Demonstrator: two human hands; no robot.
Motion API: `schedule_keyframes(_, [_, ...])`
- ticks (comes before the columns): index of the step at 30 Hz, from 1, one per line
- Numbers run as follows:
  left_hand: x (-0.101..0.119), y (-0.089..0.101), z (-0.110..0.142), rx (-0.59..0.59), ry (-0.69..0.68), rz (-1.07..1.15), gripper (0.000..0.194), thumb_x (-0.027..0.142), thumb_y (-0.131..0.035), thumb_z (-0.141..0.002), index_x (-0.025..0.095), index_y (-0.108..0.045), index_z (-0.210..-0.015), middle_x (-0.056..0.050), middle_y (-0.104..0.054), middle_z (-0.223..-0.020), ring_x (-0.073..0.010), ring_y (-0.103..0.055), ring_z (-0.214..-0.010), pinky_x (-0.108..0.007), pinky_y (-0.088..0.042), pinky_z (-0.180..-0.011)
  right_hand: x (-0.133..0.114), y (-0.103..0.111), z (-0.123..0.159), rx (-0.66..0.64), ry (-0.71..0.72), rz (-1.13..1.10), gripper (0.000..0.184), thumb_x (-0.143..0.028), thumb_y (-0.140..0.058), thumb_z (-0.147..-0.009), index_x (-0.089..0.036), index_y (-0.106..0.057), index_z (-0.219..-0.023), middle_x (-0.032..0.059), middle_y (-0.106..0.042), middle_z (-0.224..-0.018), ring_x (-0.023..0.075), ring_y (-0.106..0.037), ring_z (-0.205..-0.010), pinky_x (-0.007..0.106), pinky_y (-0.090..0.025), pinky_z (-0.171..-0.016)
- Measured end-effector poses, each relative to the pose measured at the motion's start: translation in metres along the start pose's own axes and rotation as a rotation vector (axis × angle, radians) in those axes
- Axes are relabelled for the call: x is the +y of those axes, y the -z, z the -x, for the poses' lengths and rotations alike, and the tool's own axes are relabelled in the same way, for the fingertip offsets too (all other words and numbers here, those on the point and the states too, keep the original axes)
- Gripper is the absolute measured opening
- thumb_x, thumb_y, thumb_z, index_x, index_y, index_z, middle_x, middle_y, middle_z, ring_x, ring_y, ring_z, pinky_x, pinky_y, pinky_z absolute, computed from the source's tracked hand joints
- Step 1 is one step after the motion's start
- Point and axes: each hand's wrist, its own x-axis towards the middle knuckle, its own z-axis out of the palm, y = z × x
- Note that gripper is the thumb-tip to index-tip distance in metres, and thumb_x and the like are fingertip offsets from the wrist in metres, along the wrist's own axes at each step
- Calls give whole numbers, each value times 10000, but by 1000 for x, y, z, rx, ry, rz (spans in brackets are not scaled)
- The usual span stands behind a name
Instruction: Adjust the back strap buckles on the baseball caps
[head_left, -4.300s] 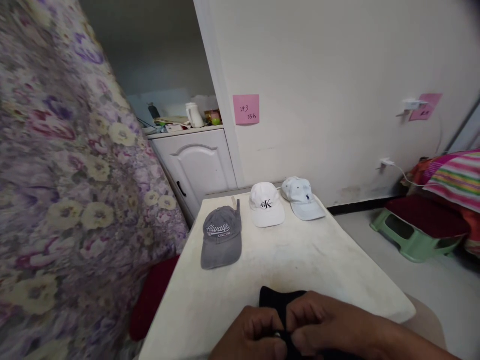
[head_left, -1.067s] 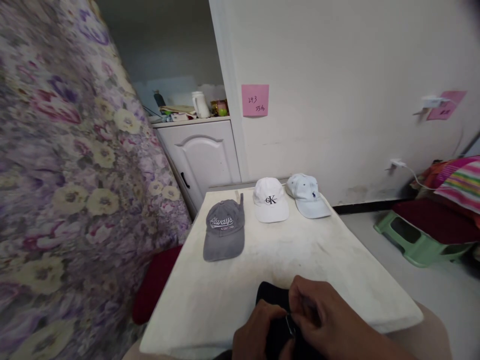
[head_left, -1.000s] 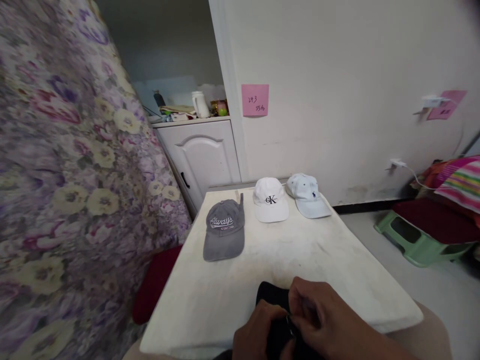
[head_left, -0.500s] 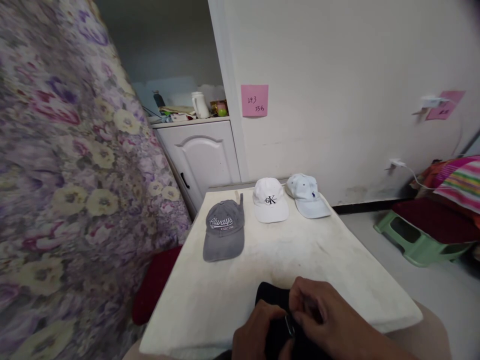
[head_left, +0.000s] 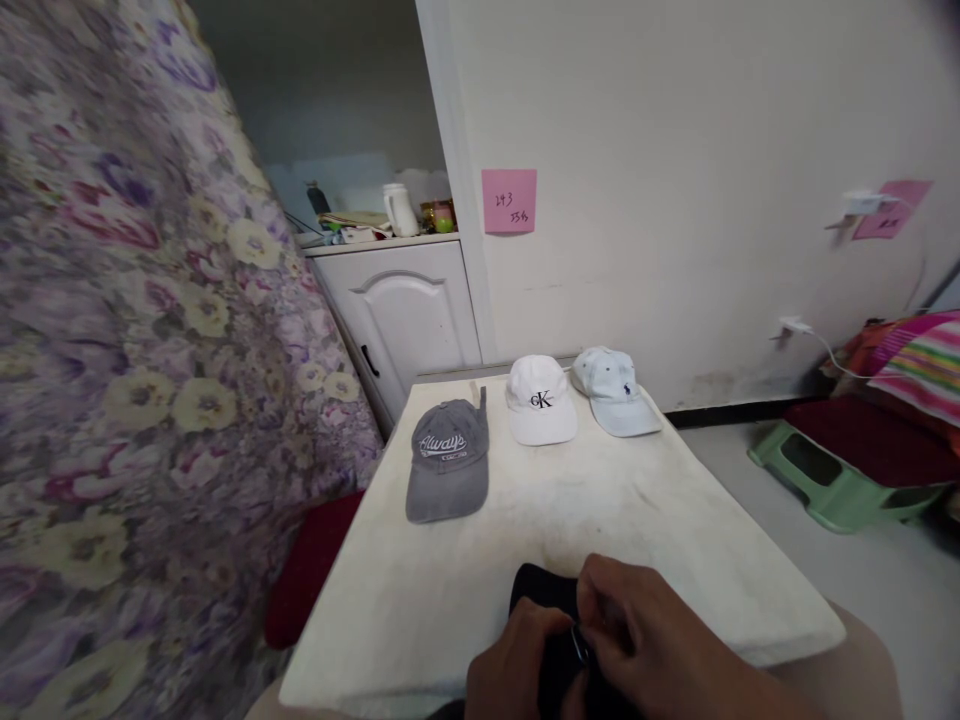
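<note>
At the near edge of the table, a black cap (head_left: 546, 588) lies under both hands and is partly hidden by them. A small metal buckle (head_left: 580, 645) shows on its strap. My left hand (head_left: 514, 660) is closed on the cap, with fingers and thumb on either side of the buckle. From the right, my right hand (head_left: 637, 620) pinches the strap beside the buckle; its fingertips hide most of the strap. Farther back sit a grey cap (head_left: 448, 462) with white lettering, a white cap (head_left: 540, 400) with black letters, and a pale blue cap (head_left: 613, 392).
The table (head_left: 420, 610) has a cream cover. A floral curtain (head_left: 165, 380) hangs along the left, with a dark red seat (head_left: 315, 570) beside it. Behind stands a white cabinet (head_left: 405, 310). On the right is a green stool (head_left: 832, 490).
My right fingers have closed in slightly at the buckle, and the buckle has shifted a little. The three caps at the back stay where they were.
</note>
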Motion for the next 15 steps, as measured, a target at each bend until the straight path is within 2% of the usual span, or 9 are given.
schedule_keyframes(5, [-2, -1, -1, -26, -15, 9, 323, 146, -563, -717, 311, -556, -994, 46, -678, -831, -152, -679, -669, -250, -478, -577, 2, 2, -2, -45, 8, -31, 137, -80, -572, -725, -216, -563, -743, -37, -582, -687, 131, -514, -622, 267, -371, -554])
schedule_keyframes(9, [-1, 0, 1, -16, -7, 43, 286, 163, -555, -743, 307, -567, -990, 44, -673, -818, -145, -664, -651, -248, -470, -572, 3, 7, -2, -86, 3, -147, 115, -97, -585, -758, -209, -600, -778, -40, -577, -670, 136, -525, -634, 266, -381, -565])
schedule_keyframes(15, [-1, 4, -1, 30, -33, 109, 342, 137, -565, -696, 310, -573, -990, 52, -666, -807, -134, -640, -658, -229, -484, -590, 11, 15, 1, -32, 175, -187, 114, -103, -604, -768, -214, -612, -787, -9, -614, -858, 159, -564, -769, 304, -437, -692])
